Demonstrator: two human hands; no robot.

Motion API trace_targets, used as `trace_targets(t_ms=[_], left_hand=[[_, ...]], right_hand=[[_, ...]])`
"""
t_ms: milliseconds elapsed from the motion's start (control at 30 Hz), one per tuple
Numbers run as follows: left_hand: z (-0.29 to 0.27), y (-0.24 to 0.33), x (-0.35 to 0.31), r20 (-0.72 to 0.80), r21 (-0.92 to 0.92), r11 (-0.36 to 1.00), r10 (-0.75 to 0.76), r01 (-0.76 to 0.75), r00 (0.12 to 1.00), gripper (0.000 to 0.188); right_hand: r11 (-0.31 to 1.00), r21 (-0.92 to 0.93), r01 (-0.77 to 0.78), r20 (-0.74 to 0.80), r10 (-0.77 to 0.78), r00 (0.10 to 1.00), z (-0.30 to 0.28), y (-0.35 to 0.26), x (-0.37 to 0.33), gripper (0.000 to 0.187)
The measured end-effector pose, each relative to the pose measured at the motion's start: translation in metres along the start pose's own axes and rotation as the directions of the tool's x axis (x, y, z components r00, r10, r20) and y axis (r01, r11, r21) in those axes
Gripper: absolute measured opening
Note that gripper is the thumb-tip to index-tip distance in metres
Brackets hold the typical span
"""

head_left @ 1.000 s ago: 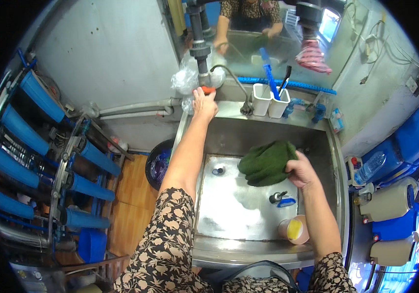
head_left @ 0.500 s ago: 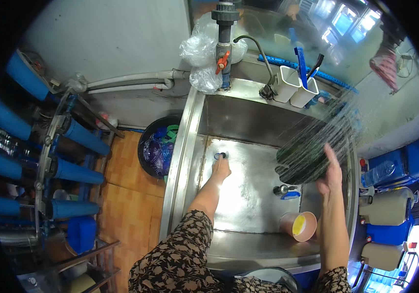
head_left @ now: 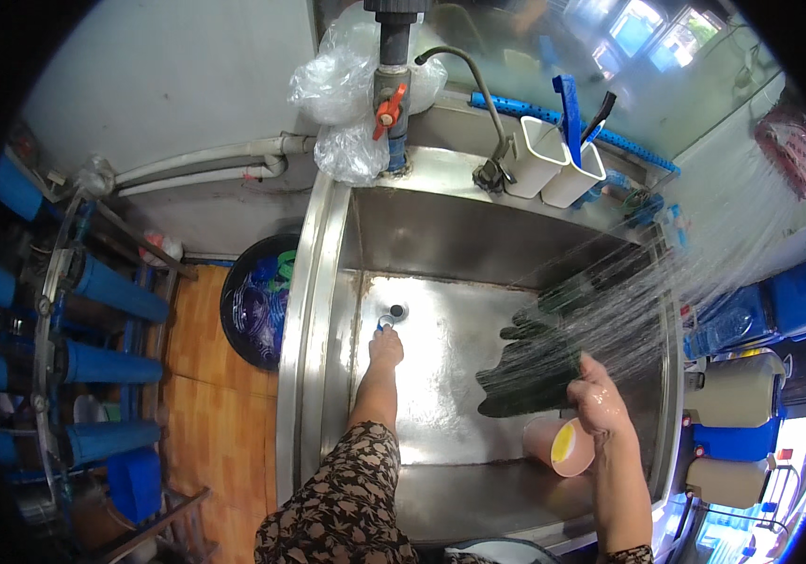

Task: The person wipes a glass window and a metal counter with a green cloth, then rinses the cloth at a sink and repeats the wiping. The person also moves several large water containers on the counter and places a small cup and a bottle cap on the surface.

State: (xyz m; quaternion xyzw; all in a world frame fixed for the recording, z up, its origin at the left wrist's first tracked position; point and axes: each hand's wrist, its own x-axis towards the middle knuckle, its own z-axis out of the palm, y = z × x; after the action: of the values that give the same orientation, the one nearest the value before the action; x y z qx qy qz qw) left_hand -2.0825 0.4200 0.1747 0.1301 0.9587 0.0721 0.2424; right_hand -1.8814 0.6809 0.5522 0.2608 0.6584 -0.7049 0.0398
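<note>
Our right hand point(head_left: 599, 404) is closed on the edge of a dark green cloth point(head_left: 521, 381). We hold the cloth over the right part of the sink point(head_left: 441, 376), likely so the water spray point(head_left: 704, 254) lands on it and the drips fall inside. Our left hand point(head_left: 386, 348) reaches low, just beside the dark drain hole point(head_left: 398, 310). Its fingers are close together at a small blue ring point(head_left: 384, 321), but we cannot quite tell if they grip it or just touch it. The pink cup point(head_left: 539, 439) sits tilted near our right hand, with something yellow at its mouth.
</note>
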Motion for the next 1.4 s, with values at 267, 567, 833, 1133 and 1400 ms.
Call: trace_targets(t_ms=[267, 567, 833, 1133, 1400], left_hand=[[-0.028, 0.052, -0.102, 0.110, -0.255, 0.945, -0.179, 0.202, 0.978, 0.022], [-0.300, 0.104, -0.190, -0.914, -0.279, 0.934, -0.187, -0.223, 0.361, 0.016], [-0.406, -0.037, -0.198, -0.851, -0.159, 0.986, -0.163, 0.051, 0.498, 0.008], [-0.414, 0.045, -0.197, -0.832, -0.112, 0.922, 0.118, -0.372, 0.543, 0.034], [-0.334, 0.227, -0.228, -0.079, -0.445, 0.603, 0.710, -0.662, 0.700, 0.070]], right_hand=[[0.965, 0.244, 0.095, -0.072, -0.080, 0.994, -0.004, -0.027, 0.017, 0.040], [0.980, 0.090, 0.175, -0.066, -0.170, 0.983, -0.001, -0.063, 0.005, 0.034], [0.890, -0.414, 0.193, 0.159, -0.137, 0.978, -0.022, -0.101, 0.006, 0.041], [0.451, -0.847, 0.283, 0.039, -0.478, 0.878, -0.011, -0.122, 0.003, 0.036], [0.486, -0.729, 0.482, 0.121, -0.602, 0.789, -0.020, -0.106, 0.009, 0.029]])
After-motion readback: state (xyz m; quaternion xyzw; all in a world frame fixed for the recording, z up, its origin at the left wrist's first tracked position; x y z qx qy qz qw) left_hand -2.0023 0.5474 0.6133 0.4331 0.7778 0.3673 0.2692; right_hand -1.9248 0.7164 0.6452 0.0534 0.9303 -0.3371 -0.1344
